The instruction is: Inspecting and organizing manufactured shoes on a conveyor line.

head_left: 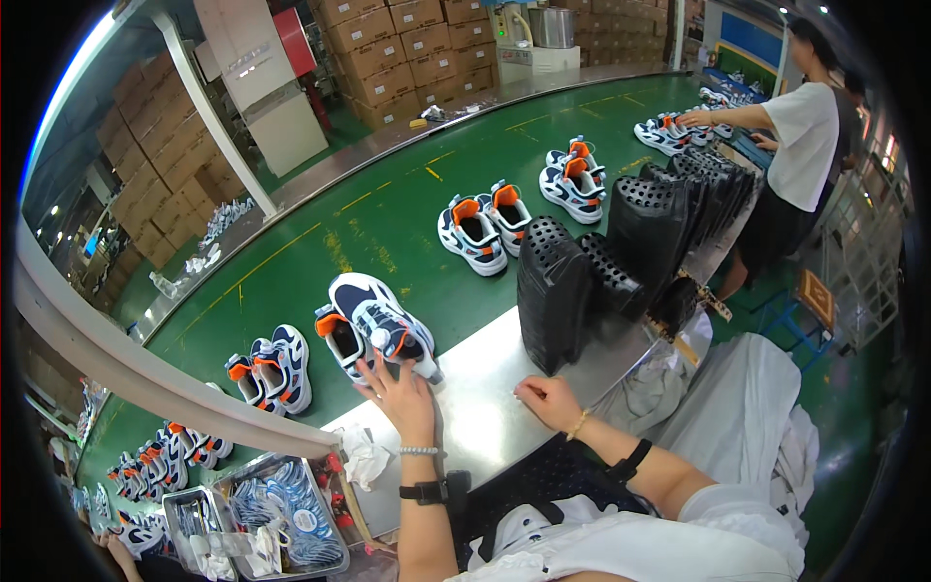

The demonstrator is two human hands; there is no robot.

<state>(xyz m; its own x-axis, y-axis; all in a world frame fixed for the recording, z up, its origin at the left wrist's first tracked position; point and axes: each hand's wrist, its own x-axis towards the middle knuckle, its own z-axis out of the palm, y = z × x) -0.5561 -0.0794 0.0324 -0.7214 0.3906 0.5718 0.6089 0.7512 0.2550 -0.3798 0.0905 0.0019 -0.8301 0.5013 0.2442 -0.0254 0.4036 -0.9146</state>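
A pair of white, navy and orange sneakers stands at the near edge of the green belt. My left hand (400,400) is at the heels of this pair, fingers spread. Its fingertips touch the right sneaker (367,296); the left sneaker (339,341) sits close against it. The underside of that hand is hidden, and a small white piece shows at the right sneaker's opening. Just above the bare metal table (485,388), my right hand (551,403) is curled closed, with nothing visible in it. Beyond it stand tall black perforated shoe forms (551,291).
More sneaker pairs (485,231) sit along the belt (388,218). At lower left are a metal tray (339,558) of blue-white pieces and crumpled white paper (364,456). A white curved post (175,383) crosses the left side. A co-worker (810,126) handles sneakers at far right.
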